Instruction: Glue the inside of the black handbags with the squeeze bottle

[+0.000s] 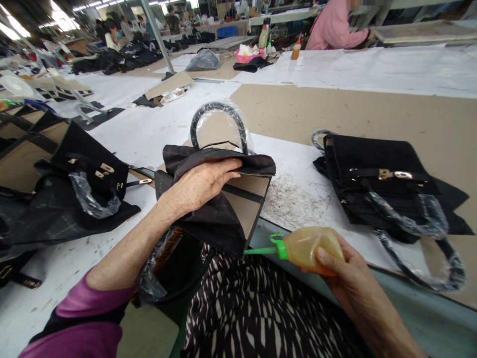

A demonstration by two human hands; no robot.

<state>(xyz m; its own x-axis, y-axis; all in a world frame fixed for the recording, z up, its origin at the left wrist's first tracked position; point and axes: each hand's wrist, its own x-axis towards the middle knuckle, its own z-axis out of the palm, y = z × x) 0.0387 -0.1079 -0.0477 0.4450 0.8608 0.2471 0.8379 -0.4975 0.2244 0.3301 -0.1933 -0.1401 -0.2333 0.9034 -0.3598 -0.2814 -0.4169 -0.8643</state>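
Note:
My left hand [201, 186] lies fingers together on the dark cloth [208, 219] draped over a bag [249, 199] that stands at the table's near edge, pressing the cloth down on it. The bag's handle [219, 122], wrapped in clear plastic, arches up behind my fingers. My right hand [346, 273] is closed around a soft yellowish glue bottle [307, 246] with a green nozzle [261, 250] pointing left at the bag's lower edge.
A finished black handbag [380, 179] with gold clasp lies on the right, another black handbag [89, 171] on the left. Glue scraps [290, 196] speckle the white sheet between. A person in pink [335, 25] sits at the far side; other workers are at the back left.

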